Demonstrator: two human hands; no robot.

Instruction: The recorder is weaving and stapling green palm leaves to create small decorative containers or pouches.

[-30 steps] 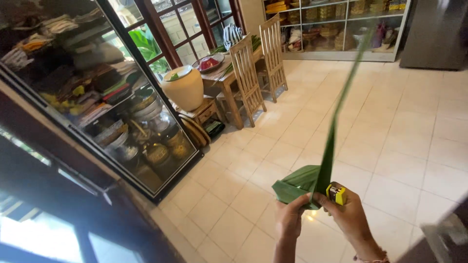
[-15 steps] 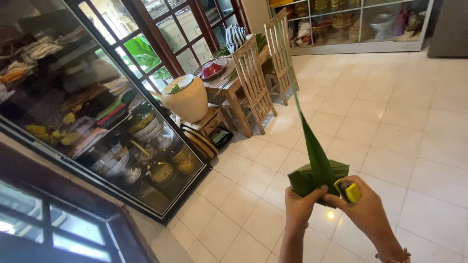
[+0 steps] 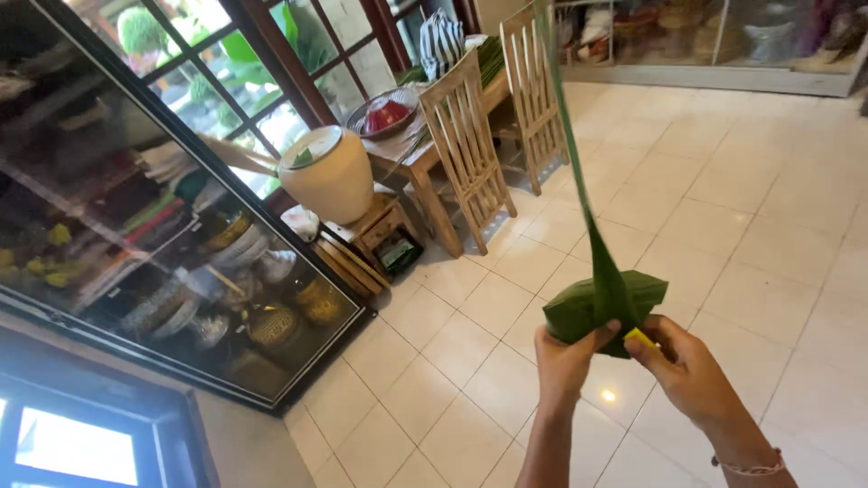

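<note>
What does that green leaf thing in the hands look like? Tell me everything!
The leaf is a dark green, smooth strip, like palm or banana leaf. Its lower part is folded into a small flat packet, and one long narrow blade rises from it, tapering up past the top of the picture. It is held in the air above the tiled floor. The left hand pinches the packet from below with thumb on top, and the right hand, which also holds a small yellow thing, touches its right edge.

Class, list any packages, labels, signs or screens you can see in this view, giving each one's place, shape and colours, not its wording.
No packages, labels, signs or screens can be made out.
The closest is a small yellow thing in the right hand, mostly hidden behind the folded green leaf; I can't tell what it is.
</note>
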